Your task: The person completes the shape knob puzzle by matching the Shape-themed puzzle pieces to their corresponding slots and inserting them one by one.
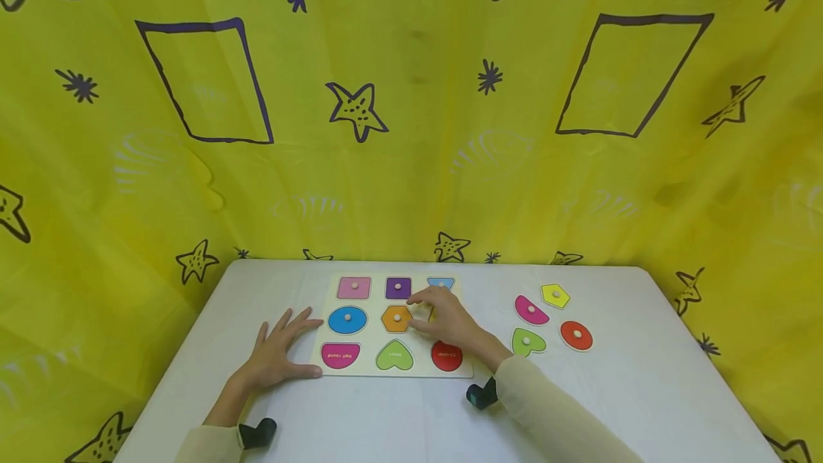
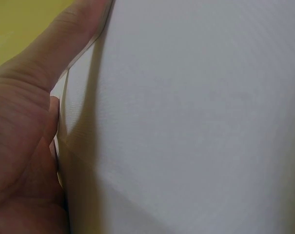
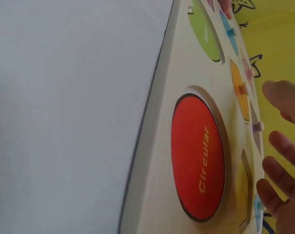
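Your shape-puzzle board [image 1: 368,359] lies between your hands. Your left hand [image 1: 276,356], fingers spread, touches its left edge; your right hand [image 1: 450,316] hovers above its right half, fingers parted, holding nothing, near the orange hexagon piece [image 1: 396,319]. The white tabletop [image 1: 386,420] ends against a yellow star-patterned curtain [image 1: 411,184]. Uncovered tabletop runs along the board's near edge and separates it from four loose knobbed pieces [image 1: 576,335] at right.
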The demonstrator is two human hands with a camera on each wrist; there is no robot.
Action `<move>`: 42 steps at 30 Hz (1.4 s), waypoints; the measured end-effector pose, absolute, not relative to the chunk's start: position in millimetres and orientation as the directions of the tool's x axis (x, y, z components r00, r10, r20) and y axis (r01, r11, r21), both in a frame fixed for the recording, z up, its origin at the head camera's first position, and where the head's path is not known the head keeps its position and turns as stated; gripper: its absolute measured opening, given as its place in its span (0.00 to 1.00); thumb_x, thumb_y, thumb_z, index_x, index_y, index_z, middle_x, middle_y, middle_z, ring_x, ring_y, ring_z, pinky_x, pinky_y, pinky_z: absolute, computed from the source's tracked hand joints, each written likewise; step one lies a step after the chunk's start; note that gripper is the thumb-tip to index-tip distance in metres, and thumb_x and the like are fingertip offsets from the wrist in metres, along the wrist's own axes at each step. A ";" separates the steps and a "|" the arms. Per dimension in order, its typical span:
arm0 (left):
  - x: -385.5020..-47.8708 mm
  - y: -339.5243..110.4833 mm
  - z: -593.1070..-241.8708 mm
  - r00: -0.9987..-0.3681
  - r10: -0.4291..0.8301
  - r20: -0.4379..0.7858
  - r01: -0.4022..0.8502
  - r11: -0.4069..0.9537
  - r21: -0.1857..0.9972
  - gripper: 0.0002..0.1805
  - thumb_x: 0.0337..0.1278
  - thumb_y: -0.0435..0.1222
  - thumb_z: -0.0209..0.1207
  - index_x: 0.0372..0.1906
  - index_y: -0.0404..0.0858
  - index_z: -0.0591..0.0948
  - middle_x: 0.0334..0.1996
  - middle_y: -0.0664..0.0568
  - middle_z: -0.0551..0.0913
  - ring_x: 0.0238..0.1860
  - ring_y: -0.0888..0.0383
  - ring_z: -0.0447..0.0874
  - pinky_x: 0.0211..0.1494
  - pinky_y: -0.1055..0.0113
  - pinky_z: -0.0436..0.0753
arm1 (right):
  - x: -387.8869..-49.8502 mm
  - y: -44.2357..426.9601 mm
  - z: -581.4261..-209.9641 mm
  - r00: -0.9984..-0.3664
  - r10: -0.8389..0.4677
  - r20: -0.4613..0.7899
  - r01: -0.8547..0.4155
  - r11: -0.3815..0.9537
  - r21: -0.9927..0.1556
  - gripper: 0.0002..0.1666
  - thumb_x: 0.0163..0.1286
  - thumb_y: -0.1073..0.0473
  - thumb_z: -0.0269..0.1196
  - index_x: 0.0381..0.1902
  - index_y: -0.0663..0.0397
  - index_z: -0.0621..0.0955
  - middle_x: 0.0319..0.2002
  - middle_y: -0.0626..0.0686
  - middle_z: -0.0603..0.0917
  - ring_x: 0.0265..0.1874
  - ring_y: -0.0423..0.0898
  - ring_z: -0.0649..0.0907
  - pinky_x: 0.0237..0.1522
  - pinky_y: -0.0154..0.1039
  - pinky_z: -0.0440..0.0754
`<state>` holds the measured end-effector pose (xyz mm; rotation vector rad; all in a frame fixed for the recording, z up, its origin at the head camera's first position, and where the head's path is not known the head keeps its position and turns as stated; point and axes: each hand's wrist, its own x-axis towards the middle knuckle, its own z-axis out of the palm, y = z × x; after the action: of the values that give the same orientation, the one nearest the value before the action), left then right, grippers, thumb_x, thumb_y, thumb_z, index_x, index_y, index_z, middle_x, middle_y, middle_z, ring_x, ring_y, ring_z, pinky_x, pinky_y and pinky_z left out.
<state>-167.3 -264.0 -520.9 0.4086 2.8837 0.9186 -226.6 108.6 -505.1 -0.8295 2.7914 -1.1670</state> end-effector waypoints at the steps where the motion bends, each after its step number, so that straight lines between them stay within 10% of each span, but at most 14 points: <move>1: -167.3 -264.0 -521.0 -0.960 0.278 -0.005 0.224 0.784 0.579 0.50 0.37 0.58 0.78 0.71 0.48 0.75 0.78 0.39 0.62 0.79 0.29 0.41 0.72 0.25 0.29 | -226.0 112.3 -503.9 -0.866 -0.465 0.184 -0.456 0.583 -0.672 0.21 0.64 0.56 0.76 0.54 0.51 0.86 0.52 0.48 0.86 0.52 0.49 0.80 0.58 0.52 0.78; 20: -166.5 -263.7 -521.1 -0.962 0.272 -0.015 0.212 0.783 0.584 0.50 0.37 0.58 0.79 0.71 0.48 0.75 0.79 0.40 0.61 0.80 0.30 0.40 0.73 0.25 0.28 | -241.5 228.8 -478.9 -0.949 -0.231 0.216 -0.316 0.669 -0.673 0.25 0.67 0.58 0.73 0.60 0.58 0.82 0.56 0.58 0.85 0.54 0.63 0.81 0.54 0.59 0.81; 42: -165.1 -261.4 -516.4 -0.962 0.273 -0.021 0.208 0.779 0.591 0.50 0.38 0.56 0.79 0.71 0.48 0.75 0.78 0.38 0.61 0.79 0.29 0.40 0.72 0.25 0.28 | -233.1 340.6 -493.8 -0.997 0.073 -0.022 0.067 0.716 -0.695 0.35 0.73 0.41 0.65 0.70 0.54 0.75 0.72 0.70 0.66 0.65 0.72 0.68 0.57 0.67 0.78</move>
<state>-165.1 -261.4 -516.4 0.3880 2.8626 0.9328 -233.1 340.6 -493.8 0.1187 2.9167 -1.1808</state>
